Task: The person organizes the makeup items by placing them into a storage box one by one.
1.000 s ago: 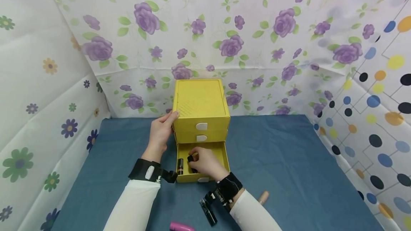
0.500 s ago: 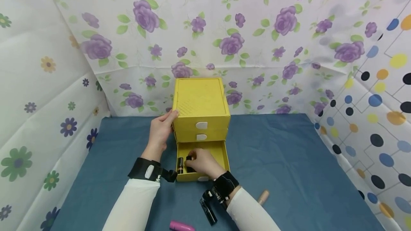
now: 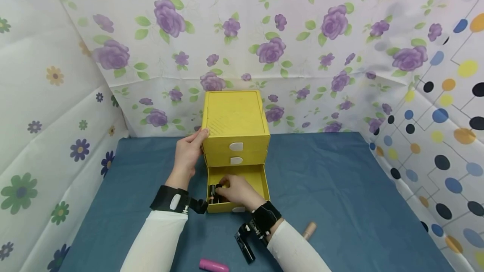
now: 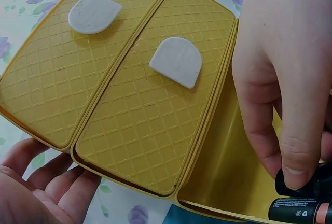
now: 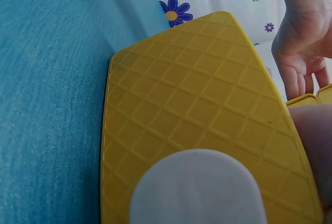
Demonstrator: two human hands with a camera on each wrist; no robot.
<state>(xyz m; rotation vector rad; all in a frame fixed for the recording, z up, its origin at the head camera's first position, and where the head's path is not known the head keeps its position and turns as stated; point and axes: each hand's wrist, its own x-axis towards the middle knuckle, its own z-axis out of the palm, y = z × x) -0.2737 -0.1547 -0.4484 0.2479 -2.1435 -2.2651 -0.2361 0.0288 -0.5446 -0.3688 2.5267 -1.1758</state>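
Note:
A yellow drawer cabinet (image 3: pixel 235 114) stands at the back of the table with its bottom drawer (image 3: pixel 257 179) pulled out. My left hand (image 3: pixel 186 154) grips the cabinet's left side, thumb at the top front corner. Inside the bottom drawer, my right hand (image 3: pixel 240 190) pinches a black lipstick tube (image 4: pixel 284 181) between thumb and fingers. Right beside it, along the drawer's left wall, lies another black lipstick tube (image 4: pixel 290 209) with a copper-pink band and fine white print. My right fingers partly hide the held tube in the head view.
On the blue cloth (image 3: pixel 332 192) in front lie a pink tube (image 3: pixel 214 265), a black tube (image 3: pixel 247 252) and a beige tube (image 3: pixel 309 231) half beside my right sleeve. Two upper drawers with white tabs (image 3: pixel 236 146) are closed. Floral sheets (image 3: pixel 287 32) hang behind and at the sides.
My right hand has moved slightly left within the drawer, bringing the held lipstick tube up beside the other one. My left hand has stayed on the cabinet.

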